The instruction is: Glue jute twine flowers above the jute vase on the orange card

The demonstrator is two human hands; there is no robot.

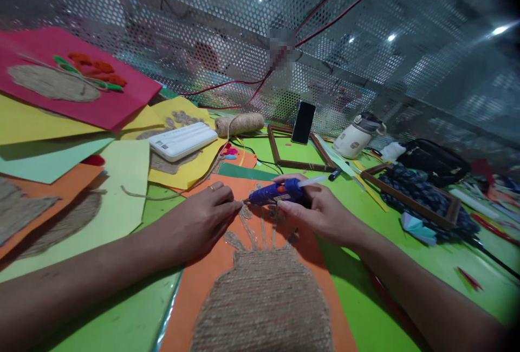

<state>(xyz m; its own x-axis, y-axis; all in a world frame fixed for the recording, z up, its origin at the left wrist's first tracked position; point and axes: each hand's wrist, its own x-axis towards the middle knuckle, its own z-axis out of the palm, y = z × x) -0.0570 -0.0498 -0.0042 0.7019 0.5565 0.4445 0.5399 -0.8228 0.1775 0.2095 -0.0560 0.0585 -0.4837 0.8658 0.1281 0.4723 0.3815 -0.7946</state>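
A blue hot glue gun (277,193) with a pale glue stick (312,180) in its back end is gripped in my right hand (320,208). Its nozzle points left, close to the fingertips of my left hand (209,222). Those fingers are pinched together low over the orange sheet (190,292), on a length of jute twine (150,197) that trails out to the left. On the sheet is a vase shape covered in twine (266,303), with twine stems and petals (264,230) above it, partly hidden by my hands.
Coloured sheets with twine designs, one of them pink (134,97), overlap at left. Behind stand a white power bank (184,141), a twine roll (239,124), a wooden frame (276,149), a phone (304,122) and a bottle (353,135). Another frame (450,206) lies right on dark cloth.
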